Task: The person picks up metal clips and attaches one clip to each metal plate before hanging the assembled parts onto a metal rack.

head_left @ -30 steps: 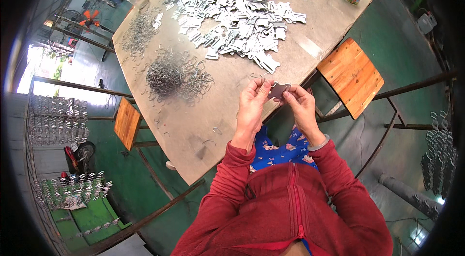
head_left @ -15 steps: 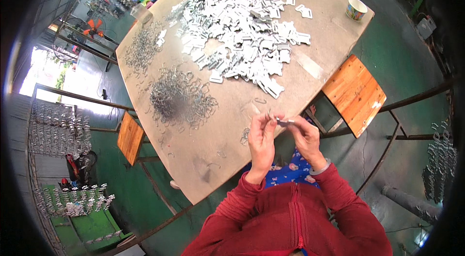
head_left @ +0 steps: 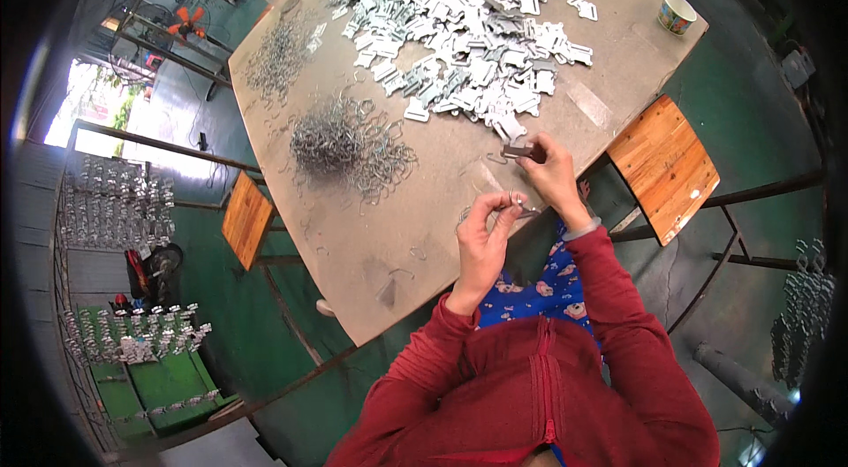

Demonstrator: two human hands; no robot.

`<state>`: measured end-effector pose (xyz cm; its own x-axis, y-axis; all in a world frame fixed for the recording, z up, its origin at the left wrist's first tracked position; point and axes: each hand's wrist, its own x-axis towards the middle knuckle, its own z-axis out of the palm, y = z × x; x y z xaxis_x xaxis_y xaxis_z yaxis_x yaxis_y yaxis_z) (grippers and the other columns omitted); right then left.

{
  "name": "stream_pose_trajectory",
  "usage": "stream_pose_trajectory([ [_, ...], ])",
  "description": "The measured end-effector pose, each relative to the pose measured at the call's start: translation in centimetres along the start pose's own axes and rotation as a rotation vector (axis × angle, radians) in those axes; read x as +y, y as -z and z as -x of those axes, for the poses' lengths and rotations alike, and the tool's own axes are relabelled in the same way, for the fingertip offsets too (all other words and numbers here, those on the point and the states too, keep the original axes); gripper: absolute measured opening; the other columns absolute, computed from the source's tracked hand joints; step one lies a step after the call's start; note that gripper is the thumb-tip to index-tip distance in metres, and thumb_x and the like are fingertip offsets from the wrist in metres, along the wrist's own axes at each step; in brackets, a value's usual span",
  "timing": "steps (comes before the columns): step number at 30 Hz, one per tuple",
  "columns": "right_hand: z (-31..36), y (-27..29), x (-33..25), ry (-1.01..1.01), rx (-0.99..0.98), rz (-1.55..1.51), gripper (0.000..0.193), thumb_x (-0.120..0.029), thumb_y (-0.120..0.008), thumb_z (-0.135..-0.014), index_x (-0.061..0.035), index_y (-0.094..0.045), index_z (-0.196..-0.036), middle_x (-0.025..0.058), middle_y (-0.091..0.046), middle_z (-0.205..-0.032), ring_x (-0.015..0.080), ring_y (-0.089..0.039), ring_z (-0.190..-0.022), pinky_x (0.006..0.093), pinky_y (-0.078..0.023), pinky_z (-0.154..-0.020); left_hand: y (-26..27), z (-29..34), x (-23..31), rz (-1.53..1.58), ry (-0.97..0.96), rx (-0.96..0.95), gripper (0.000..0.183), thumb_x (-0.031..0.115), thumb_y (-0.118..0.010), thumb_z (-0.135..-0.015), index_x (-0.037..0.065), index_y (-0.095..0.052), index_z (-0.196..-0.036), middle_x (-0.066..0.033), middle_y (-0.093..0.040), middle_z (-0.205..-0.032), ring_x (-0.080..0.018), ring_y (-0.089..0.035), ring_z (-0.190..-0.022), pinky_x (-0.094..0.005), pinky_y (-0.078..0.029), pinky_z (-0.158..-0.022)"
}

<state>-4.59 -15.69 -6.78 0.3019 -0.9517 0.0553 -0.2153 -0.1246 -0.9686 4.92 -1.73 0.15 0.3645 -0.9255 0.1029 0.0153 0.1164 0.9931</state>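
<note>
My left hand (head_left: 481, 246) is near the table's front edge, thumb and fingers pinched on a small metal piece (head_left: 527, 212) with a thin wire bit at the fingertips. Farther off, my right hand (head_left: 552, 175) reaches over the tabletop, its fingers closed on a dark flat metal plate (head_left: 521, 151). This plate is just short of the near tip of a big heap of silvery metal plates (head_left: 477, 34) with slots. To the left lies a tangled pile of wire hooks (head_left: 327, 144), with loose ones strewn about it.
A second, thinner spread of small hooks (head_left: 281, 56) lies at the table's left edge. A patterned paper cup (head_left: 676, 15) stands at the far right corner. Wooden stools (head_left: 664, 171) flank the table (head_left: 371, 290). Racks of hanging metal parts (head_left: 115, 202) stand at left.
My hands were together over one metal piece. My right hand has since moved away toward the plate heap, now with a dark plate. My left hand keeps its pinch. The view has shifted slightly.
</note>
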Motion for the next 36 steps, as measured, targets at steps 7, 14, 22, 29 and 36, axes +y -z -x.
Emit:
stream_pose_trajectory([
  [7,3.9,4.9,-6.8,-0.242,-0.182,-0.511,0.039,0.001,-0.069,-0.077,0.0019,-0.056,-0.114,0.0015,-0.058,-0.076,0.0098,-0.059,-0.063,0.0208,-0.048,-0.058,0.1,-0.8,-1.9,0.01,0.0,-0.021,0.009,0.008,-0.061,-0.089,0.001,-0.06,-0.094,-0.0047,-0.066,-0.085,-0.0096,-0.06,-0.079,-0.0254,-0.048,-0.071],
  [14,4.7,5.9,-9.6,-0.179,-0.197,-0.515,0.042,0.002,-0.067,-0.079,0.0013,-0.053,-0.119,0.0001,-0.055,-0.074,0.0088,-0.057,-0.06,0.0193,-0.045,-0.055,0.3,-0.2,-0.9,-0.067,0.086,-0.092,0.008,0.005,-0.058,-0.09,0.0,-0.057,-0.096,-0.0063,-0.065,-0.092,-0.0113,-0.06,-0.088,-0.026,-0.049,-0.079],
  [22,5.5,5.3,-10.8,-0.052,-0.19,-0.278,0.022,0.0,-0.065,-0.083,-0.0002,-0.056,-0.102,0.0037,-0.063,-0.075,0.0089,-0.061,-0.065,0.0208,-0.048,-0.057,0.7,0.6,0.5,-0.256,-0.017,-0.122,0.012,0.008,-0.063,-0.083,0.0,-0.059,-0.091,-0.0131,-0.064,-0.081,-0.0235,-0.064,-0.077,-0.0331,-0.049,-0.07],
  [29,5.6,4.4,-11.4,0.028,-0.178,-0.231,0.007,0.002,-0.066,-0.083,0.0025,-0.062,-0.088,0.0053,-0.065,-0.077,0.0093,-0.063,-0.067,0.0212,-0.05,-0.06,1.7,0.5,-0.3,-0.385,-0.208,0.005,0.021,0.013,-0.066,-0.083,0.0,-0.06,-0.098,-0.0135,-0.064,-0.09,-0.0267,-0.063,-0.086,-0.0362,-0.049,-0.075],
  [36,5.8,5.3,-12.7,0.102,-0.108,-0.114,0.004,0.004,-0.066,-0.08,0.0035,-0.065,-0.084,0.005,-0.066,-0.074,0.0091,-0.063,-0.067,0.0211,-0.049,-0.06,12.4,-5.3,-4.4,-1.097,-0.153,0.271,0.019,0.017,-0.065,-0.081,0.003,-0.068,-0.093,-0.0131,-0.063,-0.088,-0.0286,-0.058,-0.086,-0.0381,-0.046,-0.077],
])
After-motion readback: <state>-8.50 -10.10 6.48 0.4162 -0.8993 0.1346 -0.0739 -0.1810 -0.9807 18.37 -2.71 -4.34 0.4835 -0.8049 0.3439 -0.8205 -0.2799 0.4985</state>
